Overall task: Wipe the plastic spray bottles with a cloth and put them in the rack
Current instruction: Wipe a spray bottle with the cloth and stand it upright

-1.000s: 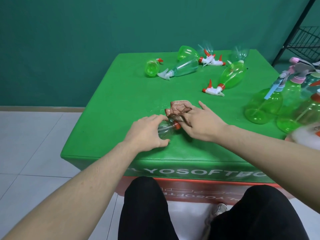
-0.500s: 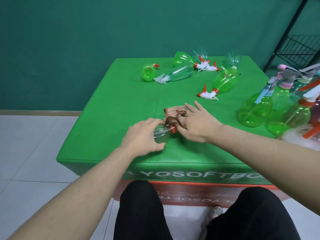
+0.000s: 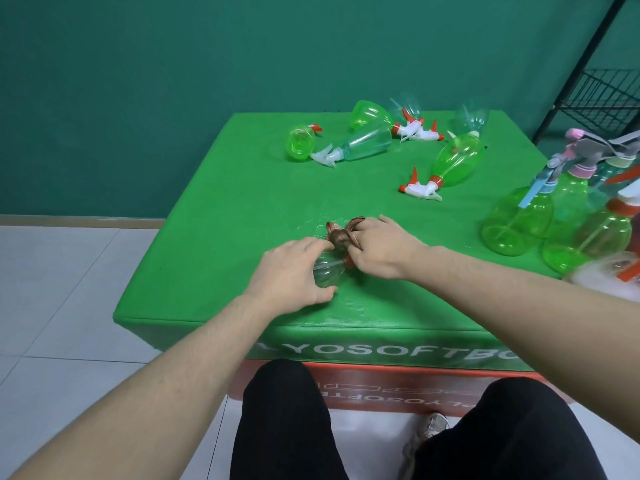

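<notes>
A clear spray bottle (image 3: 327, 271) with an orange collar lies on its side near the front of the green table (image 3: 242, 216). My left hand (image 3: 294, 275) grips its body from above. My right hand (image 3: 381, 247) holds a brown cloth (image 3: 341, 233) bunched over the bottle's neck and spray head, which the cloth hides. Several more spray bottles lie at the back of the table: a green one (image 3: 299, 145), a clear one (image 3: 360, 147), and a green one with a white and orange trigger (image 3: 453, 164).
Several upright green spray bottles (image 3: 519, 223) stand crowded at the right edge of the table. A black wire rack (image 3: 602, 98) stands behind them at the far right. Below the table's front edge are my knees and a pale tiled floor (image 3: 69, 289).
My right hand has gathered the cloth tighter around the bottle's neck. The left hand keeps its hold on the bottle. The camera view has tilted down and left a little.
</notes>
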`<act>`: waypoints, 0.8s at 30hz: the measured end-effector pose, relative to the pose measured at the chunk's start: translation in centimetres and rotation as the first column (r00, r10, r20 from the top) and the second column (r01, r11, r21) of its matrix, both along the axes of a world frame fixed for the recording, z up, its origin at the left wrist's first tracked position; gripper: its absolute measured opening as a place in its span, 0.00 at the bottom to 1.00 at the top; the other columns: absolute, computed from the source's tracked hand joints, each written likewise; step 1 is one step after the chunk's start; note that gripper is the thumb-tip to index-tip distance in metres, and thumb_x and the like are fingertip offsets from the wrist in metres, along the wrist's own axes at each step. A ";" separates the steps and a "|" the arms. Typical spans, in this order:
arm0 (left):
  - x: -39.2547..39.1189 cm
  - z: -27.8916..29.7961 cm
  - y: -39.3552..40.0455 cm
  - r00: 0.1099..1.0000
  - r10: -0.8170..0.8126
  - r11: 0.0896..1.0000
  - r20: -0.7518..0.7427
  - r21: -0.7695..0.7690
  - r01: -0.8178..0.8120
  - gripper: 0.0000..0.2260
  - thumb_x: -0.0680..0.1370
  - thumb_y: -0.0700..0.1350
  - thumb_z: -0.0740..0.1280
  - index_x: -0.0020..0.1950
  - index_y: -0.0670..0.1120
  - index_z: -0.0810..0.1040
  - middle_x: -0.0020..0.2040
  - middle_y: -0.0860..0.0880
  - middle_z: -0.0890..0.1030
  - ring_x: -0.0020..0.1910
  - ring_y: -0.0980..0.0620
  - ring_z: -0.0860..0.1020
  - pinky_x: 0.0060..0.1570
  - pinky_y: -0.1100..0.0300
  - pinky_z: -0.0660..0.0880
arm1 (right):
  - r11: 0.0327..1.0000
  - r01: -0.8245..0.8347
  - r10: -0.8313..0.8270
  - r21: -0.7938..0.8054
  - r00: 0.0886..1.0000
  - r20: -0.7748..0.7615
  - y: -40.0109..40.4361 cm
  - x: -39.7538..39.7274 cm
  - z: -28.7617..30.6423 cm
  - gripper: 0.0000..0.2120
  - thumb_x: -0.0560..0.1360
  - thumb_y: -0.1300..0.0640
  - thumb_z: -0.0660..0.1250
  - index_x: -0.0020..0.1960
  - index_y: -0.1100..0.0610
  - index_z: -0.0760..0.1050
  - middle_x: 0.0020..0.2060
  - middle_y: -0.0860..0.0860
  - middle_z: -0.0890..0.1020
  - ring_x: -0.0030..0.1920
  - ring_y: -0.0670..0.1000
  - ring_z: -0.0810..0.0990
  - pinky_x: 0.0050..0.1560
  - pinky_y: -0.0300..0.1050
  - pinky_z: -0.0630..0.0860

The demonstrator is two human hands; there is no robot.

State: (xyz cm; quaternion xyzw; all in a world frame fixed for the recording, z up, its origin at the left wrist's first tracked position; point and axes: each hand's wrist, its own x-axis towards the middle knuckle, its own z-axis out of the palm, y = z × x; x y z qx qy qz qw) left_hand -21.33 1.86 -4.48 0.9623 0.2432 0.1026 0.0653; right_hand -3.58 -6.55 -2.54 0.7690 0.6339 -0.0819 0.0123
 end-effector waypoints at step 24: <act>-0.7 0.6 0.6 0.993 -0.066 0.994 -0.099 -0.099 0.056 0.35 0.73 0.64 0.71 0.76 0.56 0.65 0.73 0.56 0.70 0.68 0.54 0.70 0.70 0.53 0.69 | 0.930 0.339 -0.215 0.144 0.817 -0.536 -2.0 2.2 0.3 0.24 0.87 0.47 0.46 0.52 0.58 0.76 0.45 0.55 0.81 0.42 0.49 0.78 0.42 0.38 0.72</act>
